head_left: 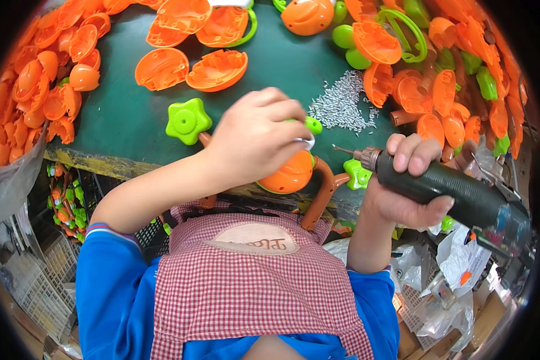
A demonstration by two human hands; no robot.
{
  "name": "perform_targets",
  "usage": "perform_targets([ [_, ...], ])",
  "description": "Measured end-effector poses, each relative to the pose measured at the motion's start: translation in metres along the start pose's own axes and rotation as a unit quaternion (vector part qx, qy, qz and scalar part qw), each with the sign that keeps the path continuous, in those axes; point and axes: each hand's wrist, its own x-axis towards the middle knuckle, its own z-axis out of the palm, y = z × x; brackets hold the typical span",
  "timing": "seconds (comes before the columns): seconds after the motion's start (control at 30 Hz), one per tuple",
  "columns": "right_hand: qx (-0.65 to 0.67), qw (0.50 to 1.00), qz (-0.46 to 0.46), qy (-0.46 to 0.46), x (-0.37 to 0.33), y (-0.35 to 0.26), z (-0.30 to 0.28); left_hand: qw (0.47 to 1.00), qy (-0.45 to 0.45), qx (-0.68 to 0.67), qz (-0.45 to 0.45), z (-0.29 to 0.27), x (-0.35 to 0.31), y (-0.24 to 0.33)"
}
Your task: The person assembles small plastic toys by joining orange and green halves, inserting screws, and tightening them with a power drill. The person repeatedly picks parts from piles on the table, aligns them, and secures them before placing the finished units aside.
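My left hand is closed over an orange plastic toy at the table's near edge, its fingers curled at the toy's white and green parts. The fingertips are partly hidden. Brown curved tubes extend from the toy, and green star-shaped pieces sit at either side. My right hand is wrapped around a black electric screwdriver. Its bit points left, toward the toy, and is apart from it. Just beyond the bit lies a pile of small silver screws.
Orange shells are heaped on the left, with orange and green parts piled on the right. Several open orange shells lie at the back of the green tabletop. Below are crates and plastic bags.
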Motion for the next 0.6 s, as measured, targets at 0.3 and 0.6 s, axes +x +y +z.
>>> perform_targets([
  [0.3, -0.002, 1.0, -0.011, 0.02, -0.003, 0.008, 0.025, 0.999, 0.039, 0.022, 0.018, 0.022, 0.009, 0.006],
  [0.6, 0.012, 0.999, -0.001, -0.046, -0.003, 0.009, 0.024, 0.996, 0.024, -0.088, -0.023, 0.015, 0.004, 0.002],
])
